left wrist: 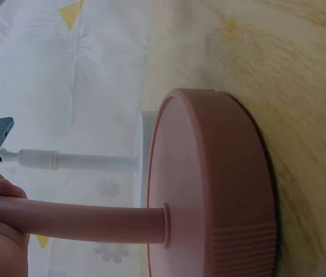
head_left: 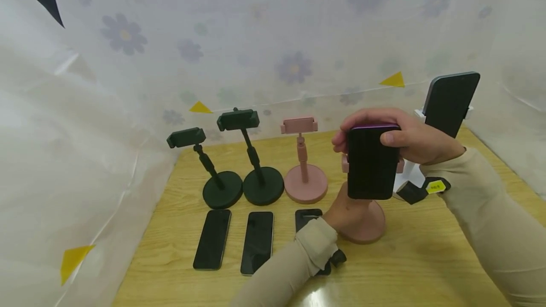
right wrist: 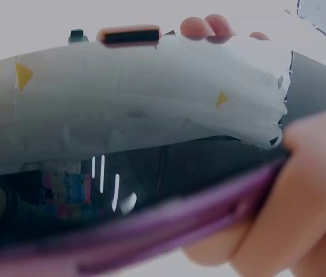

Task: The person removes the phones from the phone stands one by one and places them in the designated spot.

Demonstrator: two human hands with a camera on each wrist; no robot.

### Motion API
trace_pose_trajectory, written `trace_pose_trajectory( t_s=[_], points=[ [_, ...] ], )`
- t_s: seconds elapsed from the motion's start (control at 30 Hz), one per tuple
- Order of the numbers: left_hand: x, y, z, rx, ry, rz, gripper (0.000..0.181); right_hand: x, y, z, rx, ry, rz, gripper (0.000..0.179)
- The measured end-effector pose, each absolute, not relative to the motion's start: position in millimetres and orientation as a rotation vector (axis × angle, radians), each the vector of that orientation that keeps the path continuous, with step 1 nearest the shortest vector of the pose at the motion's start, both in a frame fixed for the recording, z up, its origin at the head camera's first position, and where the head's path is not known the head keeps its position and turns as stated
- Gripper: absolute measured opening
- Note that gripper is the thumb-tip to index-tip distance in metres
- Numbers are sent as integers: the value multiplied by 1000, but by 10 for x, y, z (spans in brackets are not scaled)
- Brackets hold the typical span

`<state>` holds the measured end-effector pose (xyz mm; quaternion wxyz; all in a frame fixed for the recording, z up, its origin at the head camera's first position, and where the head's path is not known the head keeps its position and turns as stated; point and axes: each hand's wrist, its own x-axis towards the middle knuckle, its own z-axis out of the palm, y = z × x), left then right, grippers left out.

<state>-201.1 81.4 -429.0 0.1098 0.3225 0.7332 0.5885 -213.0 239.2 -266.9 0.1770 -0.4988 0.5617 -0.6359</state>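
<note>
A black-screened smartphone (head_left: 370,167) with a purple edge stands upright in the clamp of a pink phone stand (head_left: 370,225). My right hand (head_left: 411,136) grips the phone's upper end, thumb on the screen and fingers behind it. In the right wrist view, the purple edge (right wrist: 191,222) and glossy screen fill much of the frame. Lower down, my left hand (head_left: 347,208) holds the stand's pole just below the phone; the left wrist view shows fingers curled round the pole (left wrist: 93,221) above the round base (left wrist: 180,144). The phone hides most of the clamp.
Two dark green stands (head_left: 222,190) and another pink stand (head_left: 305,184) line the table's back left. Several phones (head_left: 212,239) lie flat in front, one partly under my left forearm. A white stand (head_left: 411,174) holding a phone (head_left: 452,103) is at right. Sheeting (head_left: 256,37) hangs behind.
</note>
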Motion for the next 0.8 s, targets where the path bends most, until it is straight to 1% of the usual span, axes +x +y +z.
trace_pose_trajectory(
  t_s=[0.13, 0.33, 0.4, 0.5, 0.6, 0.8],
  points=[
    [-1995, 818, -4280, 925, 2230, 1692, 30, -2136, 2388, -2677, -1390, 1562, -1802, 43],
    [-1989, 814, -4296, 961, 2208, 1701, 31, -2067, 2346, -2668, -1334, 1768, -1818, 31],
    [-1998, 811, -4308, 907, 2232, 1674, 31, -2047, 2331, -2660, -1308, 1845, -1818, 31],
    [-2024, 837, -4322, 800, 2285, 1592, 35, -2028, 2319, -2639, -1277, 1924, -1823, 31],
    [-2053, 868, -4341, 748, 2301, 1539, 38, -2017, 2312, -2615, -1263, 1987, -1832, 31],
    [-2071, 855, -4357, 897, 2346, 1485, 33, -2027, 2293, -2599, -1288, 2016, -1832, 32]
  ],
)
